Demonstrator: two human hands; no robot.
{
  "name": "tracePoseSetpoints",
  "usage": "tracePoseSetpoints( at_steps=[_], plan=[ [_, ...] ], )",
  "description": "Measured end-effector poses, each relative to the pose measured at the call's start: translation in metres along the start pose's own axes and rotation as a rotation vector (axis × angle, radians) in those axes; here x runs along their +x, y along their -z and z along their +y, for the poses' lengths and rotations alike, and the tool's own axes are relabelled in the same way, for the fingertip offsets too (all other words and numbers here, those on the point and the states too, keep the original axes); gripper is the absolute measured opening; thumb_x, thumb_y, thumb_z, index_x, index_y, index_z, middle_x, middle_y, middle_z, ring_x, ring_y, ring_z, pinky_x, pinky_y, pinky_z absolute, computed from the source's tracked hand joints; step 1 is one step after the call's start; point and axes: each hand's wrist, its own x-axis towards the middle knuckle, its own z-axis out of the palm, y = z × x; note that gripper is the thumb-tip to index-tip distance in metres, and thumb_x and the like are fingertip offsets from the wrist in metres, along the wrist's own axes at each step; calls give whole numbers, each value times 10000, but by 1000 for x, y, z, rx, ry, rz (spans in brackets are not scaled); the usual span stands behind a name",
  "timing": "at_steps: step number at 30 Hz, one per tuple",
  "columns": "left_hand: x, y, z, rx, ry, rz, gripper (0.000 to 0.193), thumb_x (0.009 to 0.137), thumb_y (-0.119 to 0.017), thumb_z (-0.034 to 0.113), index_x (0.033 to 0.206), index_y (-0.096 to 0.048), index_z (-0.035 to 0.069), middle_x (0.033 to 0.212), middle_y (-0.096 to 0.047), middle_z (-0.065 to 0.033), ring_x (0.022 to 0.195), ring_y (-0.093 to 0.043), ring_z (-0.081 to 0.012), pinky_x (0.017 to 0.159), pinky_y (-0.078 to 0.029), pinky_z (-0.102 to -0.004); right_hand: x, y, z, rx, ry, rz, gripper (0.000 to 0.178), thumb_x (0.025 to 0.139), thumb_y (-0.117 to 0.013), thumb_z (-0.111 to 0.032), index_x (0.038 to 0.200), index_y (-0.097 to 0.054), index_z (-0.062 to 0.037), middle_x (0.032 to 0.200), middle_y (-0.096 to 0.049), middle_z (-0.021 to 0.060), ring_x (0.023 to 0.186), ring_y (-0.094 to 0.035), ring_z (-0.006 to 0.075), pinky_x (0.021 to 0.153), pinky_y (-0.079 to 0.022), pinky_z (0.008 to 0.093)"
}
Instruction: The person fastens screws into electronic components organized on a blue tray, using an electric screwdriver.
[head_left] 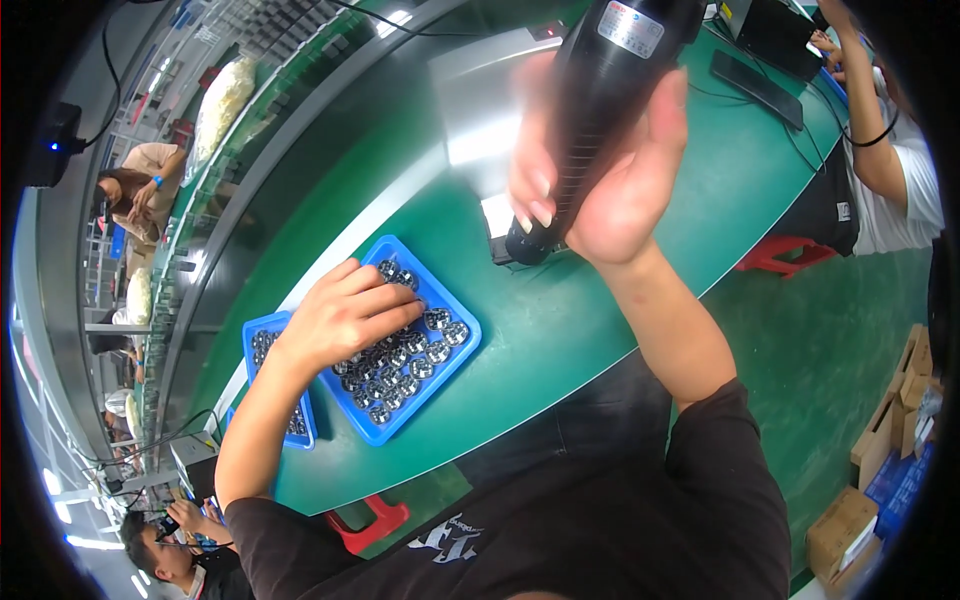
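Observation:
My left hand (345,312) reaches into a blue plastic tray (474,340), its fingers bent and held together over small round black-and-silver parts (402,378). Whatever lies under those fingertips is hidden. My right hand (625,185) is raised over the green table, closed around a black electric screwdriver (592,110). The tool is a thick cylinder with a ribbed grip and a pale label near its top, tilted with its narrow end down and to the left. Motion blurs part of this hand and tool.
A second blue tray (308,425) with smaller parts stands left of the first. Behind the screwdriver is a shiny metal fixture (475,120). A dark flat device (757,88) and cables lie at the far right. A red stool (785,255) stands beyond the table edge; other people work on both sides.

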Motion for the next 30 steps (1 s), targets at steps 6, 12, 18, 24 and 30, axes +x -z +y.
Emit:
tracePoseSetpoints(
  at_steps=[6, 12, 18, 24, 30],
  plan=[
    [6, 5, -4, 2, -59, -35, 266, 743, -658, 156, 987, -744, 93, 1016, -692, 0, 803, -573, -161, 698, -455, -308, -1, 0, -1, 0, 4, 0, 917, 961, -135, -766, 1240, -515, 21, 587, -508, 68, 402, -460, 162, 398, -443, 311],
    [4, 1, -9, 26, -92, -23, 252, 735, -663, 152, 966, -742, 90, 998, -692, 1, 793, -573, -161, 686, -455, -306, 1, -1, -1, -3, 2, 7, 938, 962, -133, -765, 1240, -506, 50, 587, -506, 66, 406, -466, 163, 401, -444, 308],
    [6, -4, -10, 14, -117, -8, 270, 714, -672, 129, 968, -735, 62, 990, -690, -24, 764, -568, -165, 656, -449, -301, 1, -1, -1, 5, -3, 5, 946, 956, -130, -776, 1246, -509, 42, 593, -512, 64, 409, -469, 163, 405, -447, 312],
    [-5, -19, -13, -52, -72, 110, 267, 729, -686, 121, 985, -734, 59, 991, -694, -44, 756, -574, -176, 649, -456, -315, -1, 1, 4, 27, -55, 8, 943, 935, -117, -804, 1292, -516, -28, 599, -514, 62, 419, -463, 165, 414, -437, 310],
    [-8, -21, -8, -132, -7, 156, 271, 727, -729, 107, 995, -737, 71, 967, -695, -42, 762, -584, -190, 647, -480, -324, -3, 2, 2, 81, -1, -17, 966, 922, -134, -822, 1294, -520, -19, 592, -462, 41, 419, -438, 156, 413, -410, 307]
  ],
)
